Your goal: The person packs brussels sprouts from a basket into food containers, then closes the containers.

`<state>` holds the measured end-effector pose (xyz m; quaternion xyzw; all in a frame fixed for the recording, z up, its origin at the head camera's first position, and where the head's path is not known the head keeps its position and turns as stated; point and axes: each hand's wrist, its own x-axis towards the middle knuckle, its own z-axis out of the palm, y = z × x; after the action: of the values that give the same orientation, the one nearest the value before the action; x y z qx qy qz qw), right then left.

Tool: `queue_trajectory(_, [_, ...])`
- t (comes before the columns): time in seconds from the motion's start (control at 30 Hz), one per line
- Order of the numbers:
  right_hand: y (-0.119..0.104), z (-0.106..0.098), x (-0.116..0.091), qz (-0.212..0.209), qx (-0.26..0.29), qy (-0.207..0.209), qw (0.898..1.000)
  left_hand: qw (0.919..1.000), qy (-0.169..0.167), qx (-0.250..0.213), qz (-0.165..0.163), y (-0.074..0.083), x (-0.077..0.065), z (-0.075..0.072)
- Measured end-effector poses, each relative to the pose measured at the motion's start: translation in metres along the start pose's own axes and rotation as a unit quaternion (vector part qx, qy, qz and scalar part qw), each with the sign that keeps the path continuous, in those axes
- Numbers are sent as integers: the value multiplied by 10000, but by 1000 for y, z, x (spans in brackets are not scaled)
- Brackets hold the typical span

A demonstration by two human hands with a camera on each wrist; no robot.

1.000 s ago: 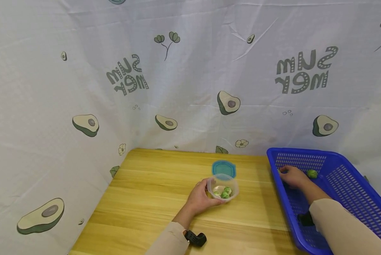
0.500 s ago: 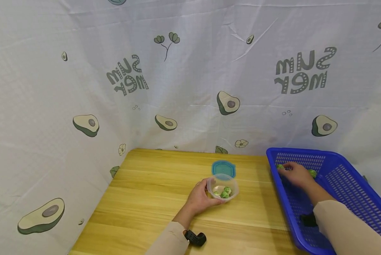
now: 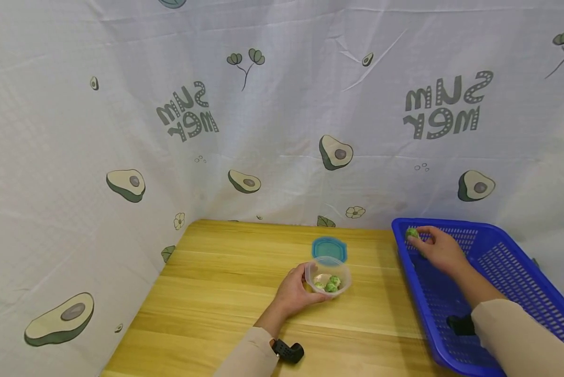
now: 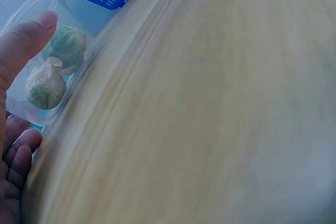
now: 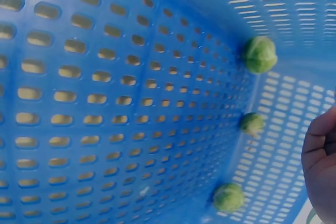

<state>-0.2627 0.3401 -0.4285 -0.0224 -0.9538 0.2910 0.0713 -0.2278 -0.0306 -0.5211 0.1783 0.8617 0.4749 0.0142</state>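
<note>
Head cam looks forward and down over the table. Wrist cams sit way closer; all three catch the blue basket.

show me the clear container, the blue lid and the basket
Clear container (image 3: 345, 277), head view: its right-hand wall
Blue lid (image 3: 329, 248), head view: near its middle
Basket (image 3: 451, 223), head view: its far rim
</note>
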Motion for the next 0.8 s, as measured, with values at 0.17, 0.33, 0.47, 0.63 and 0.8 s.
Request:
queue_trajectory(0.17, [-16, -6, -5, -188, 166, 225, 9994, 10000, 19, 69, 17, -1, 0, 0])
queue_trajectory(0.33, [-39, -13, -9, -513, 260, 282, 9979, 9999, 22, 72, 78, -1, 0, 0])
queue_trajectory(0.47, [-63, -16, -14, -667, 398, 186, 9968, 9999, 25, 76, 93, 0, -1, 0])
queue_trajectory(0.63, [-89, -16, -19, -871, 380, 72, 9955, 9999, 30, 117, 97, 1, 0, -1])
queue_trajectory(0.8, [-107, -18, -23, -1125, 428, -20, 9927, 9998, 19, 106, 159, -1, 0, 0])
